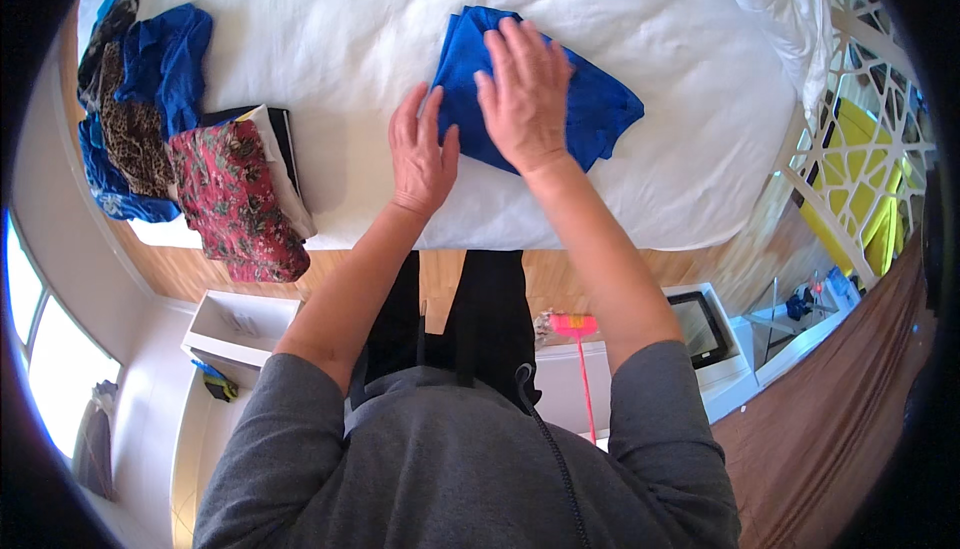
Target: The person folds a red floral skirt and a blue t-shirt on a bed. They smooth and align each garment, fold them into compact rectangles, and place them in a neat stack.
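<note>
A blue cloth garment (600, 110), folded into layers, lies on the white sheet of a bed (330, 46). My right hand (529, 91) is over its middle, palm down, fingers slightly spread; whether it presses on the cloth or hovers cannot be told. At the garment's left edge is my left hand (421, 148), fingers apart, its fingertips beside or just touching the fabric. Neither hand grips anything. Farther left lie a folded red floral cloth (232, 196), a crumpled blue garment (169, 54) and a leopard-print cloth (135, 136).
Below the bed's near edge is a wood floor (330, 264). Behind me stand an open white drawer (244, 320) and a pink-handled mop (583, 369). A white lattice screen (862, 121) stands at the right, with a brown curtain (817, 414) near it.
</note>
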A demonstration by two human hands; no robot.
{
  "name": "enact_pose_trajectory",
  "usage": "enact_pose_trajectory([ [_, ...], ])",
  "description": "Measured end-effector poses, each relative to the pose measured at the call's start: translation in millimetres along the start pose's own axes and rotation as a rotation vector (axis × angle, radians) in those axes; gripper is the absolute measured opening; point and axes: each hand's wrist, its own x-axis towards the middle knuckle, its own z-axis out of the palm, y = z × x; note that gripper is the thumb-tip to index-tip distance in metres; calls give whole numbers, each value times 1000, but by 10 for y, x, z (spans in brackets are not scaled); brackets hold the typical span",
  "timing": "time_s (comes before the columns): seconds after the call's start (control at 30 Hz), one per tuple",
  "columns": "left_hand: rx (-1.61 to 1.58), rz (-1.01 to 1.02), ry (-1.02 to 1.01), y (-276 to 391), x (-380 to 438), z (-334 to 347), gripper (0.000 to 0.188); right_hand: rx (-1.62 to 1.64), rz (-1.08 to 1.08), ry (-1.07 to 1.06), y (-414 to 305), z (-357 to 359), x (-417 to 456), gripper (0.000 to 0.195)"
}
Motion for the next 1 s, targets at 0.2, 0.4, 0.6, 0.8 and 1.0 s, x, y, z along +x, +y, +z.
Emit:
enact_pose_trajectory([
  [0.2, 312, 18, -284, -197, -180, 150, 80, -21, 1, -92, 131, 473, 82, 63],
  [0.4, 309, 22, -223, -147, -354, 30, 78, 65, 67, -7, -26, -35, -385, 55],
  [0.6, 164, 309, -314, 378, -136, 53, 66, 144, 510, 305, 547, -510, -1164, 36],
  [0.8, 12, 632, -449, 790, -225, 594, 47, 94, 486, 197, 1192, -624, -871, 23],
  [1.0, 122, 587, -545, 910, -199, 838, 31, 314, 809, 28, 1324, -687, -671, 23],
])
